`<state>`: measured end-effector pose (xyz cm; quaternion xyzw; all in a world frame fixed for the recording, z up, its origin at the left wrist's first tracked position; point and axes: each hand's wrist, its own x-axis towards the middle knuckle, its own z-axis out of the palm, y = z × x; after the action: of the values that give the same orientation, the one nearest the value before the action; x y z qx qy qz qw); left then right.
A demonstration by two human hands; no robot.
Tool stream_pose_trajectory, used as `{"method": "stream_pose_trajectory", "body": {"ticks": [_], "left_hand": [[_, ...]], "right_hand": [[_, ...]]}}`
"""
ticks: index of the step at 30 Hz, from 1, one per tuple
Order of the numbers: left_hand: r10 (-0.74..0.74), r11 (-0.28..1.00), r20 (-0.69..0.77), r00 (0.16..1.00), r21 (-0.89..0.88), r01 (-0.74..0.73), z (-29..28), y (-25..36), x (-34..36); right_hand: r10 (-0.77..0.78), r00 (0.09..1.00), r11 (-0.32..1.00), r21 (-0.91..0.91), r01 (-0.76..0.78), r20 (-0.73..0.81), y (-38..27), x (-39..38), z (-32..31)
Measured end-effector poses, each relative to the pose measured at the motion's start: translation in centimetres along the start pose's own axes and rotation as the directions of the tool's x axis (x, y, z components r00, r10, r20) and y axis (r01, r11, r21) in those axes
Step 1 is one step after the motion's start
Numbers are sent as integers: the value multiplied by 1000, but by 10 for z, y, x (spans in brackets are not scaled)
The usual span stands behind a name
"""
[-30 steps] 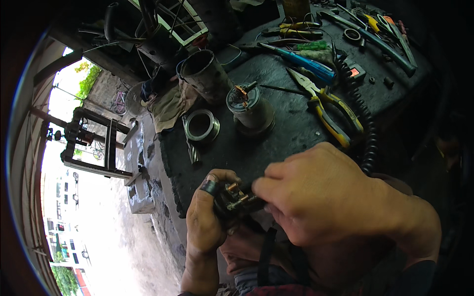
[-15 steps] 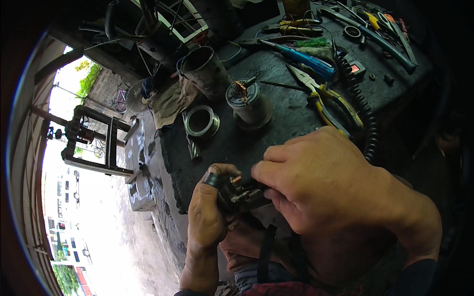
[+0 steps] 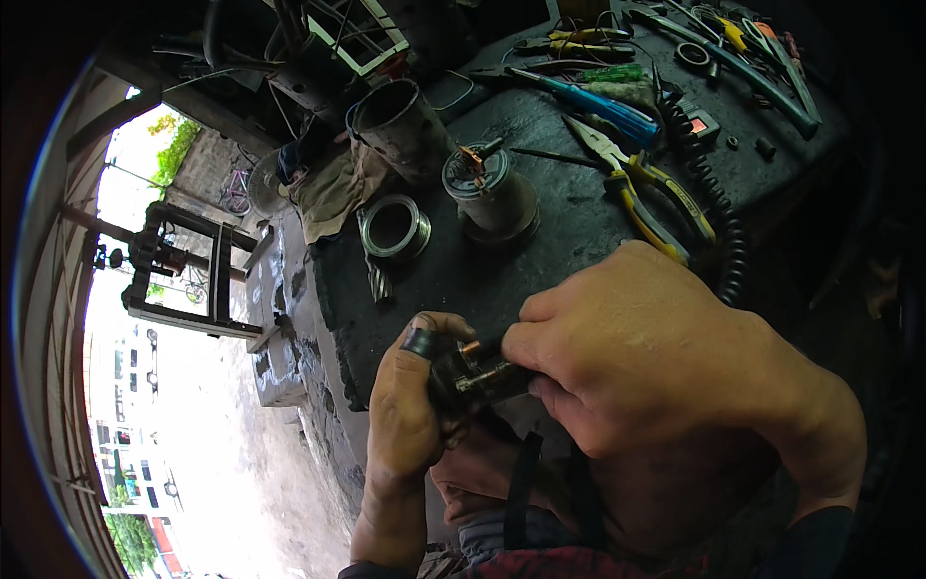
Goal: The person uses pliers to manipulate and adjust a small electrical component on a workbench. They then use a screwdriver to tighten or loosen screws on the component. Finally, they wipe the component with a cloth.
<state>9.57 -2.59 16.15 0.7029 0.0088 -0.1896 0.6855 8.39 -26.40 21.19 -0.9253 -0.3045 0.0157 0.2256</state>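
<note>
My left hand (image 3: 403,415), with black tape round the thumb, is wrapped round a dark round part with a copper stud (image 3: 453,386). Pale metal shows on that part beside the stud. From the right, my right hand (image 3: 641,347) meets it with thumb and fingers pinched together. A dark piece shows at those fingertips, but the back of the hand hides most of it, and I cannot tell its kind. Beyond the hands, a grey metal cylinder with copper ends on top (image 3: 490,198) stands upright on the bench.
A metal ring (image 3: 395,230) lies left of the cylinder, with a splined metal piece (image 3: 381,282) below it. An open metal can (image 3: 405,130) stands behind. Yellow-handled pliers (image 3: 641,188), a blue screwdriver (image 3: 598,106) and a coiled black cable (image 3: 714,183) lie to the right.
My right hand has shifted slightly right, and the dark part in my left hand appears slightly turned. Both hands stay closed around the work.
</note>
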Motion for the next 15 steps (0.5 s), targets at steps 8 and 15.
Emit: {"method": "stream_pose_trajectory", "body": {"ticks": [8,15], "left_hand": [[17,998,-13,1000,62,-16,0,1,-1],[44,999,68,997,7,-44,-5,-6,3]], "right_hand": [[24,998,999,-33,-22,63,-2,2,-1],[-17,999,1000,23,16,48,-3,4,0]]}}
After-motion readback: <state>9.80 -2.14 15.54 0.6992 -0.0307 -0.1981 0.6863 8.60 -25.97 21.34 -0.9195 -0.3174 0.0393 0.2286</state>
